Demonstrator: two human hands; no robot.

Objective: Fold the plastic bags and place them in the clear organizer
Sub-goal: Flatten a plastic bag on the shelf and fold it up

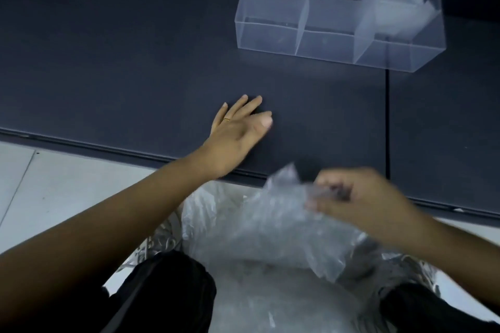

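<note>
I note the left hand over the tabletop near its front edge. Its four fingers are straight and spread, the thumb out to the side, and it holds nothing. I cannot tell whether the fingertips touch the surface. One ring shows on one finger.

The right hand is blurred and sits just off the front edge. Its fingers are curled and pinch the top of one clear bag, which hangs below the hand.

One organizer stands at the far right of the tabletop, with three compartments in a row. The right compartment holds folded plastic; I cannot count the pieces. The other two compartments show only their walls.

More bags lie heaped in one basket below the front edge, number unclear.
</note>
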